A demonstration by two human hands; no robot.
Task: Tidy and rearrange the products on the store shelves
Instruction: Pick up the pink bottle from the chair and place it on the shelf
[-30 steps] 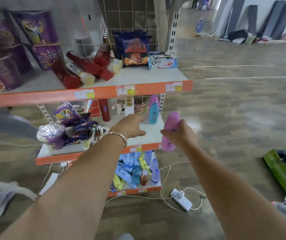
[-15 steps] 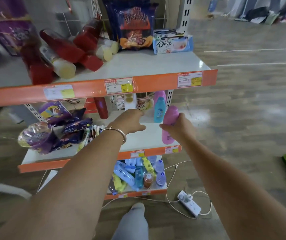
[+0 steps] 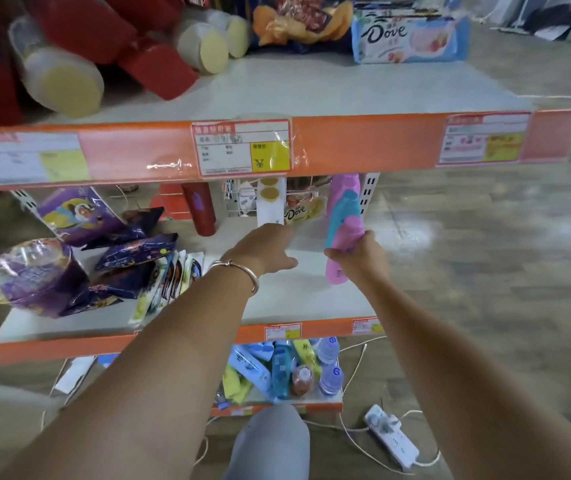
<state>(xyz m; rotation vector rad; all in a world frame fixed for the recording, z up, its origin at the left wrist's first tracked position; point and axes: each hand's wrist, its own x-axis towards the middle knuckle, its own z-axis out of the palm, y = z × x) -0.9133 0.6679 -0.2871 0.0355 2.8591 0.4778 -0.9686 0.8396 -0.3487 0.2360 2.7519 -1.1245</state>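
Pink bottle (image 3: 341,258) is clamped in the right hand (image 3: 363,254), fingers wrapped round its middle, base just above the middle shelf (image 3: 305,296) near the right end. A second ago it hung out past the shelf's front edge; now it's in over the board, close against the blue bottle (image 3: 343,216) standing at the back right. Can't tell if the base has touched down yet, too blurry there.

Left hand (image 3: 266,252) reaches over the same shelf, fingers loosely spread and empty, pointing toward the Dove pack (image 3: 303,213) at the back. It has pushed deeper in than before, but hasn't taken anything.

My read: placement is nearly done. Pink goes next to blue; only the set-down and release remain. Risk: bumping the blue bottle over.

Further out, snack bags (image 3: 131,244) and a purple tub (image 3: 31,275) lie jumbled on the left of the shelf. Red bottles (image 3: 159,64) lie on their sides on the top shelf (image 3: 346,91). Plenty left to tidy.
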